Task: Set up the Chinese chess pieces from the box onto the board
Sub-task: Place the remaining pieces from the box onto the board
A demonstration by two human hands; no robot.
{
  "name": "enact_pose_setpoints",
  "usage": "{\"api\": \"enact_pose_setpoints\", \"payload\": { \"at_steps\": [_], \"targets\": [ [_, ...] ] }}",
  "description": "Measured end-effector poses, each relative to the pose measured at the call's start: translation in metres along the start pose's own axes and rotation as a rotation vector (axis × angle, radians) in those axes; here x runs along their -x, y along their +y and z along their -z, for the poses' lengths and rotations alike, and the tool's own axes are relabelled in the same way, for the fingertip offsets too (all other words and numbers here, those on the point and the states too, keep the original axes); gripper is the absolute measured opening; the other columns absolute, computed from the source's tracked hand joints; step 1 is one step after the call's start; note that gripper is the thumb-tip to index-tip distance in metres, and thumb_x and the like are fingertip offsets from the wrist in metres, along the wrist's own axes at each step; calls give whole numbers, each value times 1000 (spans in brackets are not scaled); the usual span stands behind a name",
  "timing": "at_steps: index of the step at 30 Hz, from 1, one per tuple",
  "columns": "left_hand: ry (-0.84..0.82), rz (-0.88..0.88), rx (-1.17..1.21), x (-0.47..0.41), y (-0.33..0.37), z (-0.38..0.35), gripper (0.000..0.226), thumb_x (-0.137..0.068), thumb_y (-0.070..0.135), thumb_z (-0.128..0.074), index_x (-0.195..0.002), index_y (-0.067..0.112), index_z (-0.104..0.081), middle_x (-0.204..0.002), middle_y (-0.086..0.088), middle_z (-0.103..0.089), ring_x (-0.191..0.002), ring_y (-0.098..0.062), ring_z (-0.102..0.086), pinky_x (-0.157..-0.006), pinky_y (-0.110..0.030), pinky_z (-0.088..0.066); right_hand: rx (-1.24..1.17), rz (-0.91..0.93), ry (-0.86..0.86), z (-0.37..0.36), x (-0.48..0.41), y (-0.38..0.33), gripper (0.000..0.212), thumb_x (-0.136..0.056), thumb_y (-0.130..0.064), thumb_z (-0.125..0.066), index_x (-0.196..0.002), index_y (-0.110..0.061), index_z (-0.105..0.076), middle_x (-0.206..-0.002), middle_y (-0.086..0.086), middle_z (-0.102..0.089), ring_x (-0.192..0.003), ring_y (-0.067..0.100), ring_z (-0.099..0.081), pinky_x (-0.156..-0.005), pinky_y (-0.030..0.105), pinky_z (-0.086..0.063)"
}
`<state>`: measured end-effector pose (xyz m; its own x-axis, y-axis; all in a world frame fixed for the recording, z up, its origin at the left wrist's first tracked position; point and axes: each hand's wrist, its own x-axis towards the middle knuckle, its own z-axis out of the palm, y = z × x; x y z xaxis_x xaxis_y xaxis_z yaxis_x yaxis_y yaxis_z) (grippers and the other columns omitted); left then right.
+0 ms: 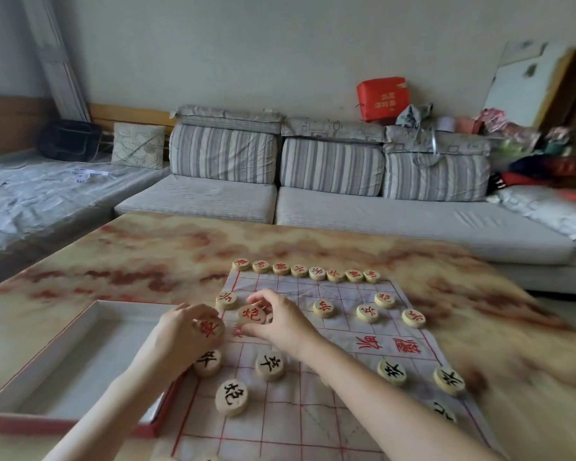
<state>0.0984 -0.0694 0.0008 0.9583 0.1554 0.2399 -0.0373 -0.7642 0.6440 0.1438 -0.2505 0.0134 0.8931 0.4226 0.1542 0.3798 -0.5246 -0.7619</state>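
Box (80,367) beside board (343,331), hands (180,331) (280,324) holding pieces (208,328) (251,315)

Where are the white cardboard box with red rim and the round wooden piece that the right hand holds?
White cardboard box with red rim (90,364): head view, bare floor.
Round wooden piece (251,315) in right hand (281,322): head view, red-marked top face.

Round wooden pieces (269,366) dot the cloth board (280,427) — box (47,422) just left.

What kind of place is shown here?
Probably a home living room: a grey striped fabric sofa stands behind the marble-patterned table, and a pile of colourful clothes lies at its right end.
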Motion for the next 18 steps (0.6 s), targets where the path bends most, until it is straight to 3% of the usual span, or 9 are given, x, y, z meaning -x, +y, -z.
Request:
{"api": "enact_pose_setpoints", "payload": {
  "at_steps": [3, 7, 10, 18],
  "targets": [
    [-54, -6, -1, -5, 20, -15, 44, -60, 27, -83, -102, 24, -67, -99, -3, -62, -83, -18, -60, -67, -19, -43, 19, -57, 45, 25, 5, 23, 48, -74, -26, -76, -117, -19, -54, -116, 2, -61, -103, 13, -58, -82, 19, -43],
    [-52, -13, 38, -14, 34, -29, 50, -59, 20, -83, -106, 17, -66, -104, -6, -65, -89, -22, -62, -77, -25, -47, 30, -122, 87, 40, -4, 45, 51, -72, -24, -77, -117, -18, -54, -117, 3, -61, -99, 12, -56, -87, 24, -44],
    [-47, -10, 43, -20, 35, -33, 51, -59, 20, -82, -107, 15, -64, -105, -5, -67, -92, -21, -62, -83, -30, -49, 17, -141, 87, 43, -24, 52, 54, -73, -21, -77, -121, -16, -52, -121, 4, -58, -109, 16, -54, -91, 26, -43],
    [-63, 13, 22, -25, 12, -31, 44, -63, 24, -81, -103, 21, -65, -95, 2, -67, -85, -12, -63, -77, -22, -48, 108, -171, 45, 13, -109, 68, 55, -75, -13, -73, -124, -14, -48, -129, 7, -54, -117, 21, -52, -94, 29, -43]
  ]
}}
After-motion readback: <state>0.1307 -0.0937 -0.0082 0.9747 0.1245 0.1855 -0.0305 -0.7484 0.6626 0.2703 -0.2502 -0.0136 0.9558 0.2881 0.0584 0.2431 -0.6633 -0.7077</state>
